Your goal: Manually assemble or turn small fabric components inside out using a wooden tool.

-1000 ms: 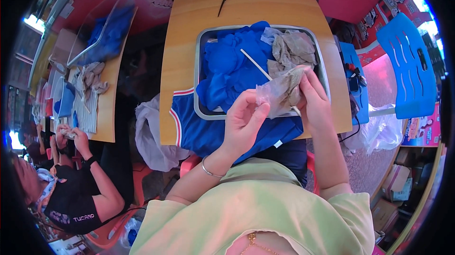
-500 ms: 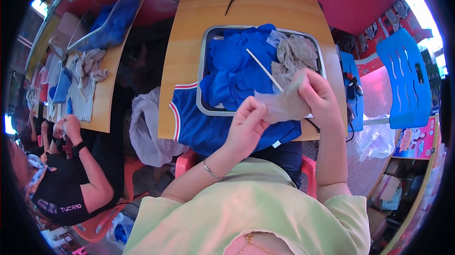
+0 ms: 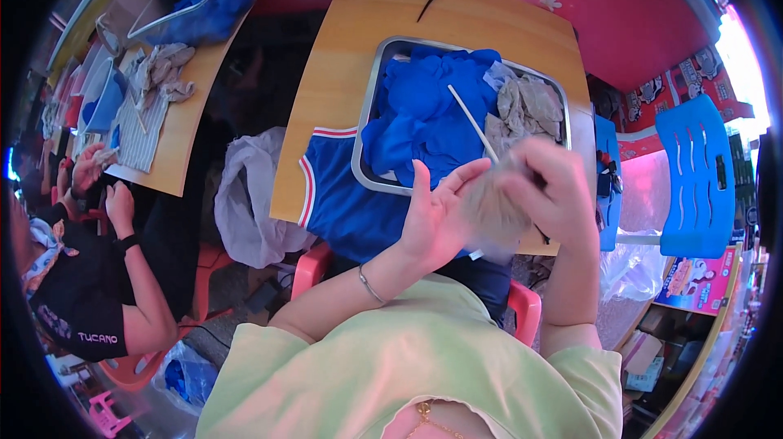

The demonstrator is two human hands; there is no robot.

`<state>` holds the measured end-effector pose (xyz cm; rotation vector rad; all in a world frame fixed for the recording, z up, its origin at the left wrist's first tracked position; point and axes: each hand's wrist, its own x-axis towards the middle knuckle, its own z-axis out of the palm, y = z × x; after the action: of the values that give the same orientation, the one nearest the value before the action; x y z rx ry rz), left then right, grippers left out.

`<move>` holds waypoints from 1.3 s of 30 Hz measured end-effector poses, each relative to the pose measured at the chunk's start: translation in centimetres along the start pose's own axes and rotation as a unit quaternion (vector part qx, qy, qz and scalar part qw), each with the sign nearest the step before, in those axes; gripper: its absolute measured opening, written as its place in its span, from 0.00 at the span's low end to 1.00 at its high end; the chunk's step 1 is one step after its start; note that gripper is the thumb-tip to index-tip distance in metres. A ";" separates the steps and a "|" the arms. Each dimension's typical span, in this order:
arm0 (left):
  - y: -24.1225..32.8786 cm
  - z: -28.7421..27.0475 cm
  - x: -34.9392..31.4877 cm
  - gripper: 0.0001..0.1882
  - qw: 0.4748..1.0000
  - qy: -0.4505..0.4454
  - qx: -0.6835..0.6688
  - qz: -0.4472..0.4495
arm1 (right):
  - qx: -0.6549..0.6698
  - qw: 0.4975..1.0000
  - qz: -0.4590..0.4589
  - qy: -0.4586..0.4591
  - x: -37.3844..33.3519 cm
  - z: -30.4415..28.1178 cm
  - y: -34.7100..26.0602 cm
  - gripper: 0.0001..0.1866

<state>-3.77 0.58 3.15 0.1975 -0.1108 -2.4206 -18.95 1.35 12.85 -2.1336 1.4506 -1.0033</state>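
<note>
My right hand (image 3: pixel 555 186), smeared by motion, pinches a thin, see-through grey-beige piece of fabric (image 3: pixel 493 210) that hangs blurred from its fingers. My left hand (image 3: pixel 436 215) lies open beside it, palm up and thumb spread; its fingertips are close to the fabric, and whether they touch it I cannot tell. Just beyond both hands is a metal tray (image 3: pixel 366 113). It holds a heap of blue fabric pieces (image 3: pixel 420 104), a crumpled pile of grey-beige fabric (image 3: pixel 530 104) at the right, and a thin pale stick (image 3: pixel 469 117) lying across the blue heap.
A blue garment with red-and-white trim (image 3: pixel 351 215) spreads under the tray's near left side on the wooden table (image 3: pixel 359 6). A small black strip (image 3: pixel 426 6) lies at the far edge. Blue chairs (image 3: pixel 697 170) stand right. At left, a co-worker (image 3: pixel 106 292) handles something pale by another table.
My left hand has let go of the fabric and opened, palm up. The right hand keeps the fabric, now hanging lower. The view has shifted, and the co-worker's hands have moved apart.
</note>
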 end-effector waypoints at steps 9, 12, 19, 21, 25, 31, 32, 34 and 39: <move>0.1 -0.7 0.4 0.47 1.000 -0.022 -0.006 -0.006 | -0.085 0.987 0.074 0.117 0.7 0.8 0.1 0.03; -0.1 -0.5 0.1 0.48 1.000 0.011 -0.023 -0.016 | 0.196 0.974 0.034 -0.113 -0.4 0.3 0.5 0.04; 0.0 -0.9 0.2 0.49 0.998 -0.036 -0.030 -0.043 | 0.120 0.983 0.137 0.014 -0.1 0.5 -0.7 0.05; 0.0 -0.8 0.4 0.49 0.998 -0.046 -0.022 -0.040 | 0.117 0.979 0.162 0.039 -0.1 0.7 -0.1 0.05; -0.2 -0.8 0.5 0.37 0.998 -0.045 0.042 -0.013 | 0.140 0.978 0.154 0.032 -0.7 0.6 0.9 0.05; -0.5 -1.1 0.3 0.17 0.998 -0.038 0.057 0.003 | 0.144 0.970 0.179 0.082 -1.0 1.5 1.9 0.06; -0.5 -1.0 0.3 0.13 0.998 -0.016 0.061 0.008 | 0.148 0.969 0.179 0.084 -1.2 1.6 1.9 0.07; -0.8 -1.3 0.2 0.10 0.998 0.006 0.068 0.013 | 0.158 0.964 0.197 0.084 -1.4 1.6 2.2 0.08; -0.6 -1.6 0.0 0.06 0.990 0.036 0.133 0.042 | 0.292 0.914 0.257 0.112 -2.9 2.3 4.2 0.10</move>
<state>-3.89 0.94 1.54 0.3927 -0.4031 -2.3053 -20.66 2.11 7.54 -1.1653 1.4566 -1.2842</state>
